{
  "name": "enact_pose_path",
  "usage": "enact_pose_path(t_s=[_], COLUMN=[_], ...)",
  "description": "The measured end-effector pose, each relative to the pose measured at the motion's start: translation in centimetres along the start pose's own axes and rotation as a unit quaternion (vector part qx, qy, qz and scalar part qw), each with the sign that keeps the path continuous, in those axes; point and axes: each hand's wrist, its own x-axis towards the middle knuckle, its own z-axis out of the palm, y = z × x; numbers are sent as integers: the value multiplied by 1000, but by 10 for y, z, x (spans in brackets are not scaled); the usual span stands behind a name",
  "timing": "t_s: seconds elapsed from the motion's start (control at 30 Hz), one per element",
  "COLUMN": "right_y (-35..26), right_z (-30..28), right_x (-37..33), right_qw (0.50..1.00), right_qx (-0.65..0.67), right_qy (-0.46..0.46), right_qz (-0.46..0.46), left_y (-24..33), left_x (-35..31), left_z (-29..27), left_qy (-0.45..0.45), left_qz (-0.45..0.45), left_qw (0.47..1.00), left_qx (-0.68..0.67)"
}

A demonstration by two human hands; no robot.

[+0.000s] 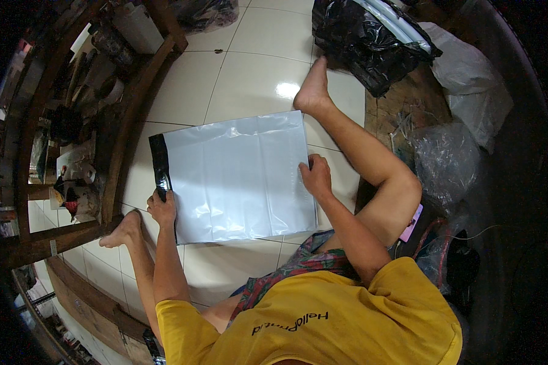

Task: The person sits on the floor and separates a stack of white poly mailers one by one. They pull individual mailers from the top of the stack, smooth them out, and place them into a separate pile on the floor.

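A large white plastic mailing bag [240, 176] lies spread between my hands over the tiled floor, with a black strip [159, 161] along its left end. My left hand [161, 208] grips the bag's left edge at the lower part of that strip, its fingers bent around it. At the opposite side, my right hand [316, 176] holds the right edge with closed fingers. Faint fold creases run across the white face. The bag's underside is hidden.
A wooden shelf [128, 131] with assorted items stands on the left. My legs stretch out on both sides of the bag. At the upper right are a black plastic bag [371, 42] with white sheets inside and clear plastic wrapping [447, 161]. A pink phone [411, 223] lies near my right knee.
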Motion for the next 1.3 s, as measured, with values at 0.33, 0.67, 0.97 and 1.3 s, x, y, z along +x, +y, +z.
enact_pose_path(t_s=[0.33, 0.67, 0.97, 1.3], right_y=[-4, 24, 35, 27], right_z=[-1, -3, -1, -4], right_x=[4, 12, 11, 12], right_qw=[994, 985, 985, 976], right_qx=[66, 32, 30, 122], right_qy=[-44, -158, -166, -175], right_qz=[79, 61, 38, 37], left_y=[0, 4, 53, 159], left_x=[-1, 6, -111, -296], left_z=[2, -12, -50, -41], left_qy=[6, -77, 105, -585], left_qz=[-2, -29, 160, -276], left_qw=[1000, 996, 954, 493], left_qx=[13, -28, -230, -582])
